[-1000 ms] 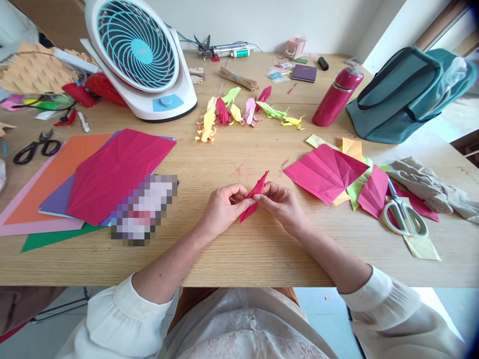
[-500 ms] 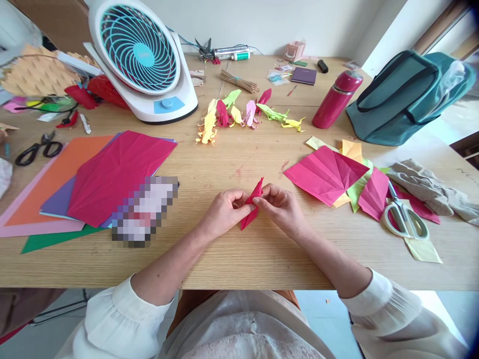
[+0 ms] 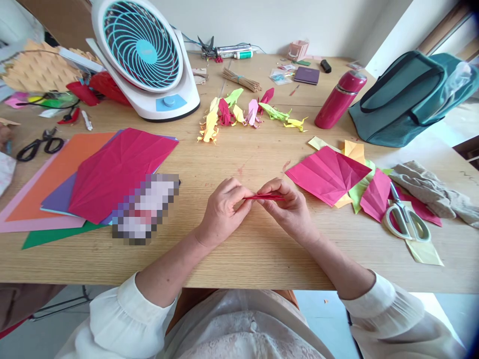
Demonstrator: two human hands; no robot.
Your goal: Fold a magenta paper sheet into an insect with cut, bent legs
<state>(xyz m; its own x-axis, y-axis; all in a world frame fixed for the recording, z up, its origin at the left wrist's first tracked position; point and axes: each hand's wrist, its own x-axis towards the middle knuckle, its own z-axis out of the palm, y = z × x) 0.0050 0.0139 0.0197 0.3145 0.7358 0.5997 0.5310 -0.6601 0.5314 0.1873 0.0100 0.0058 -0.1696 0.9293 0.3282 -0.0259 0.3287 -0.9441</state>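
Between my two hands, just over the wooden table [image 3: 239, 254], is a narrow red folded paper [image 3: 262, 196], seen almost edge-on. My left hand [image 3: 226, 209] pinches its left end between thumb and fingers. The right end is pinched by my right hand [image 3: 288, 207], whose fingers cover part of it. Beyond my hands stands a group of folded paper figures, among them a green one [image 3: 275, 112], a pink one [image 3: 252, 112] and a yellow one [image 3: 209, 127].
Left lie a creased red sheet [image 3: 119, 174] on coloured paper and black scissors [image 3: 41, 144]. A fan [image 3: 149, 60] stands behind. Right are a creased pink sheet [image 3: 327, 174], white-handled scissors [image 3: 406, 219], a grey cloth [image 3: 430, 189], a red flask [image 3: 340, 99] and a teal bag [image 3: 400, 99].
The folded paper has turned from an upright slant to lying nearly level and edge-on. Both hands have shifted their grip along it and still hold it.
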